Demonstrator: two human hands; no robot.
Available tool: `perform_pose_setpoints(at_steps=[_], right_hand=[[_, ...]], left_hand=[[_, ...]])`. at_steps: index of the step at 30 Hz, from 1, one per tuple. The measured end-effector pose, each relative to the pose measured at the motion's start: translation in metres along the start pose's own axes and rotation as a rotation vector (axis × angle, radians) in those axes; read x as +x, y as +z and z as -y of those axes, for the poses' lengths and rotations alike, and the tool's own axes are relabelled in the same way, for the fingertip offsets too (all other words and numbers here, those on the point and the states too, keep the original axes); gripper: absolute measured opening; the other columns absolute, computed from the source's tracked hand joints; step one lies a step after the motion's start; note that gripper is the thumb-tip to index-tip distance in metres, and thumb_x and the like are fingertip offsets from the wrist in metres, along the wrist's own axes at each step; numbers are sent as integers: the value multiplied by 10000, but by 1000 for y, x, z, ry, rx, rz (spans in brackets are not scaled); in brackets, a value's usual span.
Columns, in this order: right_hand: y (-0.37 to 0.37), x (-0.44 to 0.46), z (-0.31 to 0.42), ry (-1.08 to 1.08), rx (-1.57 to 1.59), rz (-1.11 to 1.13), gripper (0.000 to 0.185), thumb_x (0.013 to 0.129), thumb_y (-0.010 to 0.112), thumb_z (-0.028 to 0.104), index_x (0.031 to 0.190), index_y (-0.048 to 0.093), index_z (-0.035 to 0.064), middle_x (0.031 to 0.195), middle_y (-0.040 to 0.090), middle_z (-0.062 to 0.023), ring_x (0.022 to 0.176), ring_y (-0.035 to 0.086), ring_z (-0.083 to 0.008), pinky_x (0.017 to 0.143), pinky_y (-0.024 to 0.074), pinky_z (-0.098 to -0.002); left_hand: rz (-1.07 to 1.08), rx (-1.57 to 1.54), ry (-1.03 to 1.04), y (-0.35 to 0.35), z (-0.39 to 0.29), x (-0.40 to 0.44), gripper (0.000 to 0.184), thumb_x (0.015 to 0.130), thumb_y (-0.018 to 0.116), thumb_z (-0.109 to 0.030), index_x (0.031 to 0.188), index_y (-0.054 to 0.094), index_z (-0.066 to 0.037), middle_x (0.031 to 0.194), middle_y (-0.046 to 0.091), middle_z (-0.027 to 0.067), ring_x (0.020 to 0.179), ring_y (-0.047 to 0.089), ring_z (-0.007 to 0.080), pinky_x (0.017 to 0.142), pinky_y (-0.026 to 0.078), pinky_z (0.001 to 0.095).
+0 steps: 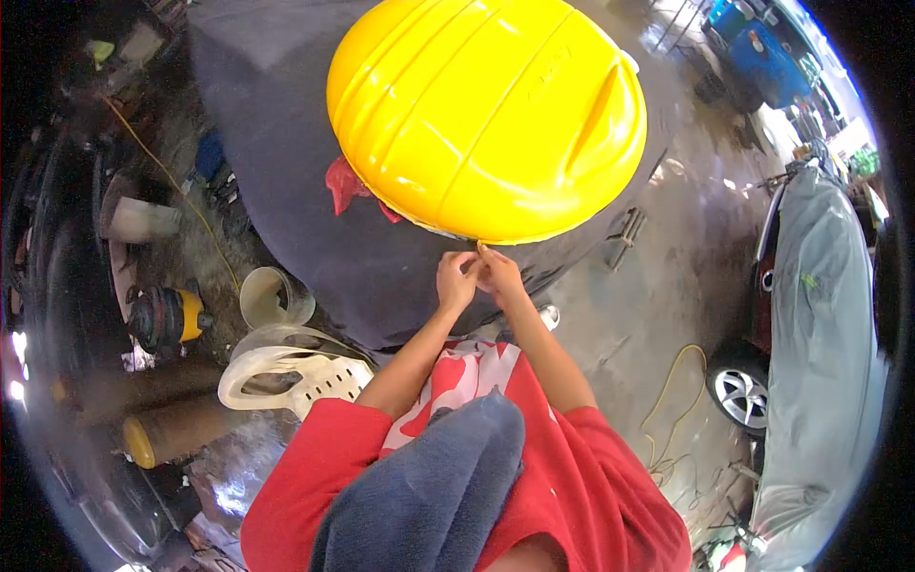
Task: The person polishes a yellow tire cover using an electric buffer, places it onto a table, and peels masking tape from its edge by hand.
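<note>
A large glossy yellow shell with moulded ridges point(496, 114) rests on a dark cloth point(276, 124). Both hands meet at its near rim. My left hand point(457, 278) is closed, its fingertips pinched together just below the rim. Beside it, my right hand point(500, 276) is closed too, with a fingertip reaching up to the yellow edge. Whatever lies between the fingers is too small to make out. A crumpled red cloth point(345, 186) sticks out from under the shell's left side.
At the left stand a white plastic chair point(319, 381), a translucent bucket point(276, 297) and a yellow-black machine point(170, 316). A covered car point(820, 353) is on the right, a yellow hose point(675, 377) on the floor near it. Blue barrels point(762, 62) stand at the back right.
</note>
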State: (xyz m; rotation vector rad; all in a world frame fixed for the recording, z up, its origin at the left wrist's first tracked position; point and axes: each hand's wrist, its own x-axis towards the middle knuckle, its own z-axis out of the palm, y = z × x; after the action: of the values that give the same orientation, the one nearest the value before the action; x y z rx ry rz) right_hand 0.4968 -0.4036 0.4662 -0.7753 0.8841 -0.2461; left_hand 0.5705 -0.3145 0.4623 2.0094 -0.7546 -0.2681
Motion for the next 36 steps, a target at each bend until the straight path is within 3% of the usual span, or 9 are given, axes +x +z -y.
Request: perform_pose_setpoints(at_steps=[2, 5, 10, 16, 22, 25, 30, 34, 36], right_hand=[[2, -1, 3, -64, -39, -70, 316, 893, 606, 312, 937, 641, 1, 782, 634, -30, 657, 595, -123, 572, 474, -266], [-13, 21, -8, -323, -571, -254, 256, 847, 655, 257, 838, 691, 4, 680, 648, -46, 570, 591, -133, 538, 452, -274], [-38, -29, 37, -376, -1003, -426, 189, 764, 687, 240, 828, 717, 65, 689, 665, -135, 618, 642, -235, 590, 475, -357], [-131, -65, 86, -417, -1287, -419, 170, 782, 647, 262, 800, 706, 104, 723, 658, -133, 694, 648, -293, 640, 490, -395], [-280, -100, 164, -388, -1211, -709, 205, 790, 638, 251, 927, 703, 113, 841, 674, -144, 761, 646, -329, 691, 503, -401], [-324, -96, 168, -454, -1141, -711, 204, 783, 644, 218, 946, 698, 108, 815, 677, -148, 735, 656, -307, 681, 506, -391], [-299, -47, 106, -315, -867, -152, 217, 791, 590, 165, 958, 685, 66, 762, 678, -141, 684, 670, -220, 659, 511, -371], [-213, -15, 90, -278, -811, -1, 252, 799, 602, 248, 949, 694, 66, 749, 680, -135, 705, 671, -240, 667, 505, -336], [-172, -15, 102, -331, -983, -6, 311, 813, 629, 239, 1015, 668, 7, 748, 670, -122, 663, 637, -170, 665, 505, -303]], left_hand=[[27, 70, 119, -6, 1, -1, 231, 819, 649, -230, 882, 665, -8, 906, 655, 156, 870, 630, 244, 776, 473, 323], [232, -222, -125, -2, 15, -3, 232, 818, 659, -242, 872, 675, -17, 874, 671, 130, 810, 640, 233, 717, 476, 329], [95, -630, -722, 15, 13, 26, 233, 873, 631, -241, 953, 636, -22, 842, 692, 79, 681, 647, 151, 532, 464, 274], [-75, -700, -738, 41, 7, 31, 310, 887, 635, -263, 964, 542, 23, 832, 682, 108, 674, 658, 156, 501, 461, 234], [-290, -790, -770, 57, 1, 22, 295, 878, 645, -266, 1012, 544, -23, 878, 674, 87, 698, 645, 138, 536, 460, 216], [-162, -755, -761, 73, -10, 5, 294, 865, 661, -276, 1020, 549, -52, 900, 669, 70, 728, 645, 126, 554, 462, 211], [-132, -828, -836, 114, -54, -1, 241, 855, 673, -250, 961, 576, -57, 876, 660, 49, 718, 645, 117, 552, 471, 199], [-201, -988, -935, 138, -56, 5, 194, 852, 668, -213, 974, 587, -85, 850, 654, 27, 754, 640, 107, 556, 471, 211], [-252, -832, -897, 138, -77, 3, 139, 827, 673, -139, 894, 606, -37, 747, 650, 51, 600, 604, 107, 462, 423, 198]])
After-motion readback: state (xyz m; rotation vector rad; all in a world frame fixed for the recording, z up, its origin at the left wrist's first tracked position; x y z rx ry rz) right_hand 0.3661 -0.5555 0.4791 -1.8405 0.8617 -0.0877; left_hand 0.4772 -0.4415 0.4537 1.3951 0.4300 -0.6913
